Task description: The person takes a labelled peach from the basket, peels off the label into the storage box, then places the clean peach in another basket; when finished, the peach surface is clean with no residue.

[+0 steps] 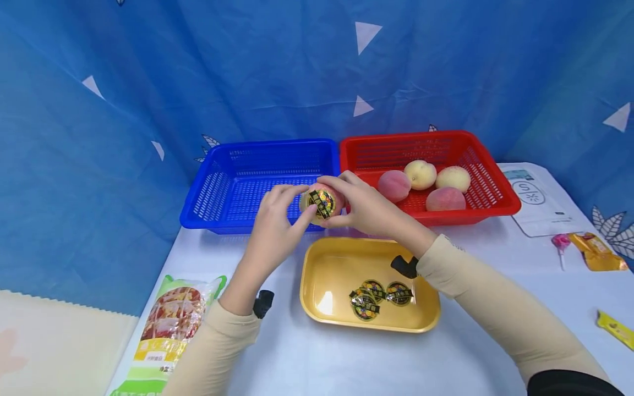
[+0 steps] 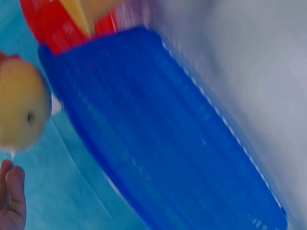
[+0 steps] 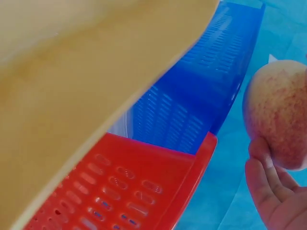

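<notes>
A peach (image 1: 318, 219) with a round black, gold and fruit-patterned sticker (image 1: 322, 204) on its near side is held up in front of the two baskets. My right hand (image 1: 369, 206) grips it from the right, the fingers over its top and the thumb underneath. From the left, my left hand (image 1: 277, 225) holds it too, the index finger at its upper edge and the thumb tip on the sticker. The left wrist view shows the bare far side of the peach (image 2: 21, 103). In the gold tray (image 1: 317, 317) below lie several similar stickers (image 1: 365, 304).
Behind the hands stand a blue basket (image 1: 198, 224) and a red basket (image 1: 505, 204) with several peaches (image 1: 446, 199). A food packet (image 1: 173, 324) lies at left. On the right are a white pouch (image 1: 545, 203), a lollipop (image 1: 561, 242), an orange wrapper (image 1: 596, 251) and a yellow packet (image 1: 616, 329).
</notes>
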Demonstrator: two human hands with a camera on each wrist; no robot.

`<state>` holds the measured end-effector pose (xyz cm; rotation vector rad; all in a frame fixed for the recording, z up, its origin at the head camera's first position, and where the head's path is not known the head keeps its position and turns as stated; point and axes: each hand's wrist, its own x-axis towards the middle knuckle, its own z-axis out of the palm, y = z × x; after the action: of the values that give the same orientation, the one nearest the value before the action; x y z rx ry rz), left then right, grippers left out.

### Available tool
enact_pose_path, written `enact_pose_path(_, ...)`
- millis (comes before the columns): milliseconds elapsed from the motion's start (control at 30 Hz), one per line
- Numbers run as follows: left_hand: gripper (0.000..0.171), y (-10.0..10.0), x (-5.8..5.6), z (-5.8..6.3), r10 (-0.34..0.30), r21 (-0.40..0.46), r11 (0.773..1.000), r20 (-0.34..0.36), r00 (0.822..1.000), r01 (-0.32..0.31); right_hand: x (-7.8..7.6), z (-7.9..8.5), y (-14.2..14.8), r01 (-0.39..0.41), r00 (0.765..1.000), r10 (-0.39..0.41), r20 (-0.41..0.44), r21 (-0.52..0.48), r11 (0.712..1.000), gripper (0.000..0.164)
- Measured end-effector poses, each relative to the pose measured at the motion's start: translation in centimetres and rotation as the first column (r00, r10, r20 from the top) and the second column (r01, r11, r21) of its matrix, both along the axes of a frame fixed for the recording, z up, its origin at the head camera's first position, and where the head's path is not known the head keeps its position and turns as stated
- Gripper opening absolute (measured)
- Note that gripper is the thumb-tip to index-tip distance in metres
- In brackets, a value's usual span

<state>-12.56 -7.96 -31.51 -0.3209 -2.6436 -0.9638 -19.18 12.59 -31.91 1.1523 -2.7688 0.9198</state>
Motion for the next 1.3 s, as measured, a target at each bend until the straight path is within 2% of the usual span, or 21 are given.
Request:
enact_pose_path(200,0.036,2.2,0.0,-0.6,-0.001,0.025,1.0,-0.004,1.0,0.001,0.7,-0.5,0.6,0.029,0.996,-0.027,-0.09,0.019,0.999,0.082)
enact_pose_path(467,0.035,3.4,0.2,-0.6,0.013,0.082,0.997,0.007,1.0,-0.014,1.2,-0.7,0.9,0.081,0.988,-0.076,-0.132,0.027,0.996,0.081)
enact_pose_path(600,0.034,3.8,0.1,-0.7,0.022,0.145,0.989,0.045,0.999,-0.029,1.3,-0.8,1.2,0.104,0.983,-0.098,-0.153,0.025,0.994,0.081)
enact_pose_path(800,0.032,4.1,-0.4,-1.0,0.017,0.274,0.96,0.13,0.991,-0.052,1.3,-1.0,1.7,0.127,0.981,-0.122,-0.153,0.023,0.992,0.08)
enact_pose_path(1033,0.025,4.5,-0.9,-1.1,-0.01,0.399,0.915,0.176,0.984,-0.063,1.6,-1.1,2.0,0.141,0.974,-0.133,-0.182,0.029,0.99,0.081)
enact_pose_path(1200,0.019,4.6,-1.0,-1.2,-0.022,0.447,0.892,0.197,0.98,-0.07,1.7,-1.1,2.1,0.14,0.974,-0.134,-0.182,0.02,0.99,0.08)
enact_pose_path(1300,0.019,4.6,-0.8,-1.1,-0.05,0.461,0.886,0.196,0.979,-0.048,1.7,-1.1,2.3,0.14,0.975,-0.135,-0.179,0.014,0.99,0.079)
